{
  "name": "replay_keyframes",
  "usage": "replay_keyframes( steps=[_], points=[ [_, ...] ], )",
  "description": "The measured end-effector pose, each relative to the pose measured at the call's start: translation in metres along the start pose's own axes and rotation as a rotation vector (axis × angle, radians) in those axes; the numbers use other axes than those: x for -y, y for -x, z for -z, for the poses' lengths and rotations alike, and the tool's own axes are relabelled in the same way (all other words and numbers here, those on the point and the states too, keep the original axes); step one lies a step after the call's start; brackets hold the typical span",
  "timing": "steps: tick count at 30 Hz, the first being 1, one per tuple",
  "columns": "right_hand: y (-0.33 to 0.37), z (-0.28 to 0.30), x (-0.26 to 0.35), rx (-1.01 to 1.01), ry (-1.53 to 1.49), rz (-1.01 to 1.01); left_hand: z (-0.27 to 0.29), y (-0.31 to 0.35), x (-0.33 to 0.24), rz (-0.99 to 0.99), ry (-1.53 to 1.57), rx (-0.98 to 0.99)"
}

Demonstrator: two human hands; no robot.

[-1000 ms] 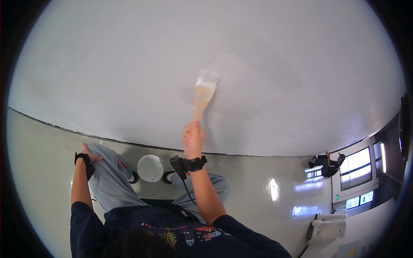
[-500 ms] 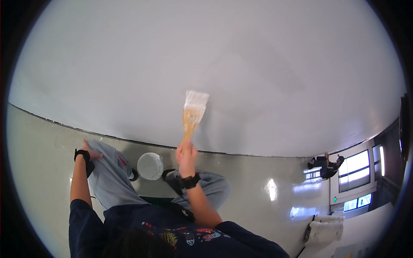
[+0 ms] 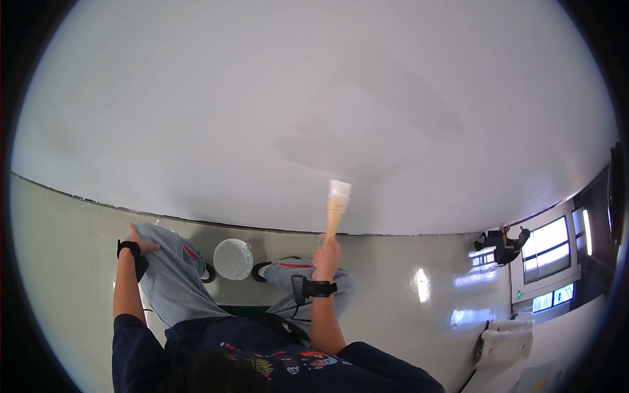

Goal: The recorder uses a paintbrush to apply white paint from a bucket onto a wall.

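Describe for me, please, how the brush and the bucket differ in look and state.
The brush is long and slim, while the bucket is round. The brush has a tan handle and white bristles; the bucket looks whitish, with no tan part showing. The brush is gripped in the right hand, whereas the bucket stands untouched on the floor. Both show white.

Here we grip the brush (image 3: 336,208) in our right hand (image 3: 327,255), bristles (image 3: 339,188) toward the far wall (image 3: 196,105); left hand (image 3: 141,242) on our left knee (image 3: 162,247), bucket (image 3: 250,258) between our shoes (image 3: 261,272).
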State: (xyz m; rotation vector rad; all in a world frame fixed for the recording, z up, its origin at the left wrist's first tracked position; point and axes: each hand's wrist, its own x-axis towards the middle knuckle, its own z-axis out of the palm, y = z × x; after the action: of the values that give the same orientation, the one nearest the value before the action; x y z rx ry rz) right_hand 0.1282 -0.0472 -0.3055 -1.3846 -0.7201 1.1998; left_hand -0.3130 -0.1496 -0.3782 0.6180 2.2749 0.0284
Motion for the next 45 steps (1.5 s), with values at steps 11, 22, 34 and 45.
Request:
replay_keyframes(
  steps=[11, 22, 34, 45],
  points=[
    [0.018, -0.021, 0.113, -0.312, 0.381, 0.656, -0.004, -0.015, 0.004, -0.053, 0.064, 0.061],
    [0.081, -0.081, 0.119, 0.254, 0.591, 0.603, -0.002, -0.011, 0.003, -0.055, 0.004, 0.026],
    [-0.002, 0.033, 0.126, -0.263, 0.622, 0.624, 0.003, 0.004, -0.009, -0.047, -0.003, 0.040],
    [0.036, -0.016, 0.114, -0.160, 0.815, 0.631, 0.002, 0.000, -0.007, -0.052, -0.024, 0.059]
  ],
)
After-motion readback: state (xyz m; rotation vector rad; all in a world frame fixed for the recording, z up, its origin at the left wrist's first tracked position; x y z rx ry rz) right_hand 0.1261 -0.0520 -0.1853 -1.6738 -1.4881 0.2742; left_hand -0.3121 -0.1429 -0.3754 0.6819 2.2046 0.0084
